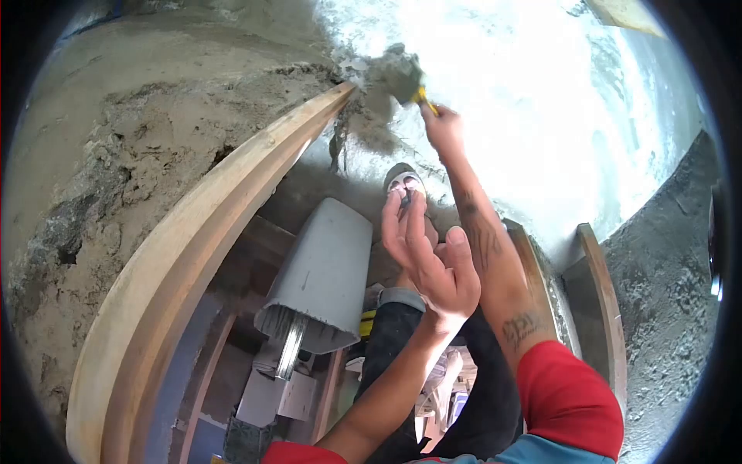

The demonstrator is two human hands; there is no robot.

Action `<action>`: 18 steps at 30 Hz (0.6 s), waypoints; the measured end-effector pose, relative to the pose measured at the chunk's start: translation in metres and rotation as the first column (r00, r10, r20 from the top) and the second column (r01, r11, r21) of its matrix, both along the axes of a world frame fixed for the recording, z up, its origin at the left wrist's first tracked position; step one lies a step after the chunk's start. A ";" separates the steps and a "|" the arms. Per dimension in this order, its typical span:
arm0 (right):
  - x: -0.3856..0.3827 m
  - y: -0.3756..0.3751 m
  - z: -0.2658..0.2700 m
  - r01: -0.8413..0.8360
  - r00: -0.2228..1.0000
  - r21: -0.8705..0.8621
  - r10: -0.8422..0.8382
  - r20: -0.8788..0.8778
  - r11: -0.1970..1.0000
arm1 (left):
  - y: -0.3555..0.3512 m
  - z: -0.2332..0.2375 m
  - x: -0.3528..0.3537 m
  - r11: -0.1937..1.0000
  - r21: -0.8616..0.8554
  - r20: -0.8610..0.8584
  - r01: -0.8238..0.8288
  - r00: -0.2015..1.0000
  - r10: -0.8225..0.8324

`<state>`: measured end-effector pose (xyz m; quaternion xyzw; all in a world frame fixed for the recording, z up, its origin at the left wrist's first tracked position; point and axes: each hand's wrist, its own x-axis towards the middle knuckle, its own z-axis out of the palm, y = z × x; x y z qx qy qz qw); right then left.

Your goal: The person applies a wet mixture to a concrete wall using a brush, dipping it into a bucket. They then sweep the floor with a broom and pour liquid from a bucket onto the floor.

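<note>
My right hand (445, 130) reaches far forward, its fingers wrapped round the yellow handle of a trowel (405, 80). The grey blade is at the cement-covered surface and slightly blurred. Wet grey mortar (379, 81) lies beside and under the blade, close to the far end of a long wooden board (205, 205). My left hand (434, 263) is raised in front of my body, palm turned up and fingers stretched out, with nothing in it. Below it, a foot in a sandal (403, 179) shows.
Rough mortar (154, 147) covers the surface left of the board. A grey tapered plastic container (321, 267) stands between the board and my legs. More wooden boards (601, 286) stand at right, near a dark rough wall (665, 271). Bright glare washes out the upper right.
</note>
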<state>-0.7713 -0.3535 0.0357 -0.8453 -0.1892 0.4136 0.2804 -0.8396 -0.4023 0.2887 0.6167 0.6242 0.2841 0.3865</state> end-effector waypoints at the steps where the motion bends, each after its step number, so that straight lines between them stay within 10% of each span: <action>1: -0.001 0.026 -0.016 0.080 0.989 0.058 -0.072 -0.131 0.995 | 0.002 -0.001 0.000 1.000 0.002 0.013 -0.017 1.000 0.017; 5: -0.008 0.106 -0.026 0.022 0.922 -0.071 -0.048 -0.385 0.997 | 0.001 -0.001 -0.002 1.000 0.014 -0.025 -0.017 1.000 0.017; 10: -0.012 0.053 -0.022 -0.175 0.954 -0.327 0.078 -0.289 0.929 | 0.002 0.003 0.006 0.999 0.006 0.019 -0.047 0.999 0.047; 18: -0.046 0.017 -0.014 -0.313 0.950 -0.125 0.312 -0.030 0.941 | -0.009 0.000 0.013 1.000 -0.012 0.005 -0.007 1.000 0.007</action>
